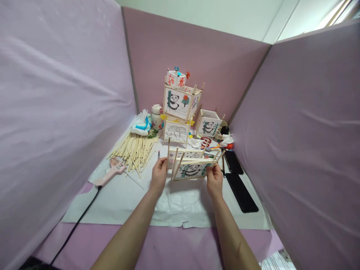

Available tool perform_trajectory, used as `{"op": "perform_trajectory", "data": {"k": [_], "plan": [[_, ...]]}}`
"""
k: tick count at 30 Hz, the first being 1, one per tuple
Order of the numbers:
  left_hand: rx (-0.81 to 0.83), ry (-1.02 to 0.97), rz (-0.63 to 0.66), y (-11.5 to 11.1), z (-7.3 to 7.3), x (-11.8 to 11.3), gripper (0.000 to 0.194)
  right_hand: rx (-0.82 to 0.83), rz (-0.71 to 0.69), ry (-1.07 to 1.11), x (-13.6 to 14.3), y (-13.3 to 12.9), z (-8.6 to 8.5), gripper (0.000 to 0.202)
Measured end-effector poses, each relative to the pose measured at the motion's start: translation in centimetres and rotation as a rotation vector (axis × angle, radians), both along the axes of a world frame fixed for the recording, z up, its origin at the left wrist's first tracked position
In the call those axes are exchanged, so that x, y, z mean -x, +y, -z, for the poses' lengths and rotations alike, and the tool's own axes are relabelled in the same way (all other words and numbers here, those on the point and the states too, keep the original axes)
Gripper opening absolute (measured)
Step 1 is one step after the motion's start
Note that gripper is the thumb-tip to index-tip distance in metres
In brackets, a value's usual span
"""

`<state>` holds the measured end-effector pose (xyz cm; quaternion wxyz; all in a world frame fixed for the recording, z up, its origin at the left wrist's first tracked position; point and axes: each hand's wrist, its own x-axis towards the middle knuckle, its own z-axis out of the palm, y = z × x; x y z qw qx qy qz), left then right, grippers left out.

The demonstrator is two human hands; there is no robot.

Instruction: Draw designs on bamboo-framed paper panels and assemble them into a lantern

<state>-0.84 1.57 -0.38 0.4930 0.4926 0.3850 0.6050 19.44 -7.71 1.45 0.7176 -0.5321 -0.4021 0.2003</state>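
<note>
A panda-painted lantern frame [194, 170] of thin sticks and white panels is held between my two hands, tilted, above the white sheet. My left hand [159, 174] grips its left side with closed fingers. On the right side, my right hand [215, 180] pinches the frame's edge near the lower corner. Behind it stands a tall stacked lantern [176, 103] with panda and tree drawings and red characters on top. A smaller panda box [208, 125] sits to the right of that stack.
Many loose sticks [133, 152] and a pink glue gun [112, 174] with a black cord lie left. A white jar [156, 117] and a tissue pack [141, 123] stand behind. Two black phone-like slabs [242, 193] lie right. Pink cloth walls [303, 123] enclose the table.
</note>
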Motion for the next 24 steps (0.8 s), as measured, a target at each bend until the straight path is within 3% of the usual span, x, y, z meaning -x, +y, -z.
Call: {"op": "perform_trajectory", "data": {"k": [9,17,21,24], "plan": [[0.059,-0.06,0.147,0.2,0.0,0.2,0.043,0.005,0.069,-0.033,2.0,2.2,-0.4,0.028],[0.032,-0.098,0.203,-0.6,-0.5,0.1,0.064,-0.017,0.064,-0.009,3.1,2.8,-0.8,0.028],[-0.032,-0.015,0.18,-1.3,-0.7,-0.3,0.074,-0.048,0.015,0.052,3.2,3.0,-0.7,0.032],[-0.049,0.089,0.115,-1.6,-0.5,-0.4,0.063,-0.083,-0.044,0.1,3.1,3.2,-0.6,0.041]]}}
